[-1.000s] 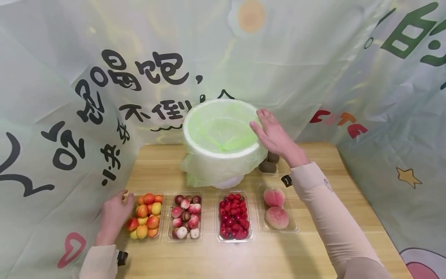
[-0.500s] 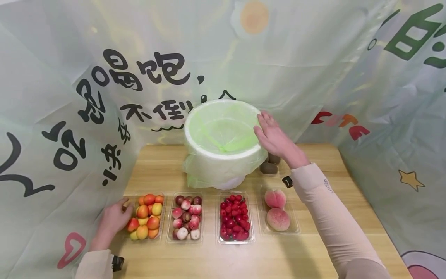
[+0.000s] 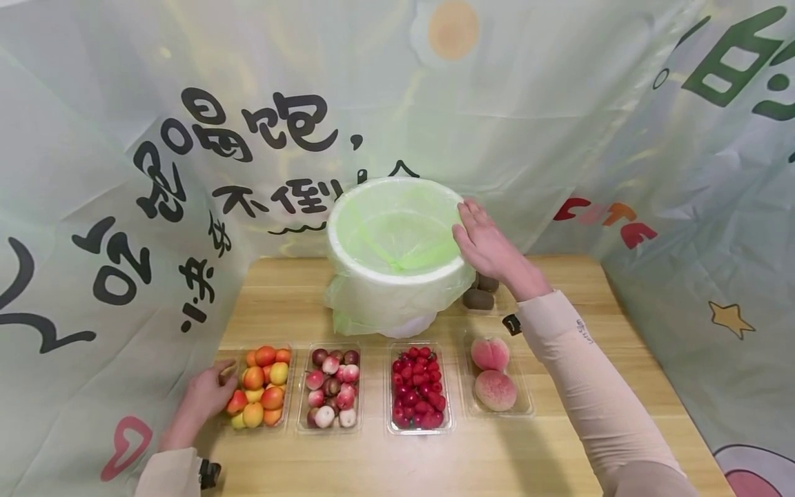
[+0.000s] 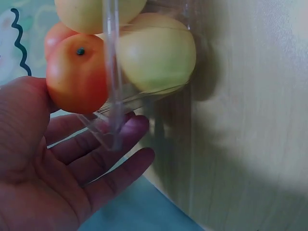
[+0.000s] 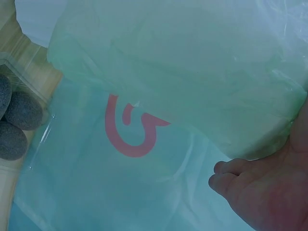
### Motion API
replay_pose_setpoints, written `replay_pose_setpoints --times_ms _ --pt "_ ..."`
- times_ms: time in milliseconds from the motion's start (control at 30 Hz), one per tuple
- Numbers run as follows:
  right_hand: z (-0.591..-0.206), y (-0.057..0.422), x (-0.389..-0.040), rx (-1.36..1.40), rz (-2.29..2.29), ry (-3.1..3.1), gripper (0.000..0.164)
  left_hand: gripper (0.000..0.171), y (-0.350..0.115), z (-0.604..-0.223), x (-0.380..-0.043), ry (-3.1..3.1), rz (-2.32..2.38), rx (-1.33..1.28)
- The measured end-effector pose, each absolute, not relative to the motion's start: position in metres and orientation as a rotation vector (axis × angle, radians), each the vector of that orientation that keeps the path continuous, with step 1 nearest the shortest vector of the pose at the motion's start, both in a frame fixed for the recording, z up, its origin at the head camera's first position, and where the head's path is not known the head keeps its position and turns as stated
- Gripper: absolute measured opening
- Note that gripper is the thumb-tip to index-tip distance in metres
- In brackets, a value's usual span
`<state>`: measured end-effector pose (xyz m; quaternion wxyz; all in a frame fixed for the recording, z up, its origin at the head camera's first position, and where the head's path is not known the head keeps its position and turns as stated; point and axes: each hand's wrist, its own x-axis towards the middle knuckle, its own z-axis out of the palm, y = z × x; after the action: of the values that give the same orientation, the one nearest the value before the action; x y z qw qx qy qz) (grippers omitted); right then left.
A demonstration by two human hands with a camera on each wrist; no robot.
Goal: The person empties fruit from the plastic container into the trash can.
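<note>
One clear box (image 4: 113, 62) of orange and yellow fruit (image 3: 254, 377) sitting leftmost on table (image 3: 335, 462); left hand (image 3: 208, 395) spreading fingers wide at its left edge, thumb lying beside orange fruit (image 4: 77, 77). Right hand (image 3: 488, 241) resting at rim of bag-covered bucket (image 3: 406, 278), fingers straight. Red berries (image 3: 418, 386), two peaches (image 3: 495, 391) lying farther right.

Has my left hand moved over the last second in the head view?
Yes, a little: your left hand now sits slightly lower in the picture, judged against the orange and yellow fruit beside it, which has stayed put.
</note>
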<state>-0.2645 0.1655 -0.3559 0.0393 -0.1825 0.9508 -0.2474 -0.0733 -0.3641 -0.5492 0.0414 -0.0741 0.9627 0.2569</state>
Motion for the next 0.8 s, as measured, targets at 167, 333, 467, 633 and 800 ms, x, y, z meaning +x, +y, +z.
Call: replay_pose_setpoints --times_ms 167,333,467,633,800 --pt "-0.3566 0.1658 -0.2649 -0.554 -0.757 2.915 0.070 0.045 -0.3658 -0.5538 -0.0744 2.918 0.832 -0.246" --pt "-0.3560 0.1663 -0.2645 -0.557 -0.759 2.918 0.069 0.047 -0.3662 -0.5534 -0.0763 2.847 0.841 -0.263" --pt "-0.3548 0.1663 -0.2636 -0.552 -0.757 2.916 0.070 0.048 -0.3660 -0.5524 -0.0758 2.813 0.856 -0.270" --pt "-0.3531 0.1670 -0.2633 -0.534 -0.763 2.908 0.071 0.047 -0.3656 -0.5543 -0.0776 2.785 0.874 -0.286" --pt "-0.3539 0.1662 -0.2627 -0.522 -0.760 2.903 0.071 0.045 -0.3677 -0.5561 -0.0765 2.775 0.904 -0.286"
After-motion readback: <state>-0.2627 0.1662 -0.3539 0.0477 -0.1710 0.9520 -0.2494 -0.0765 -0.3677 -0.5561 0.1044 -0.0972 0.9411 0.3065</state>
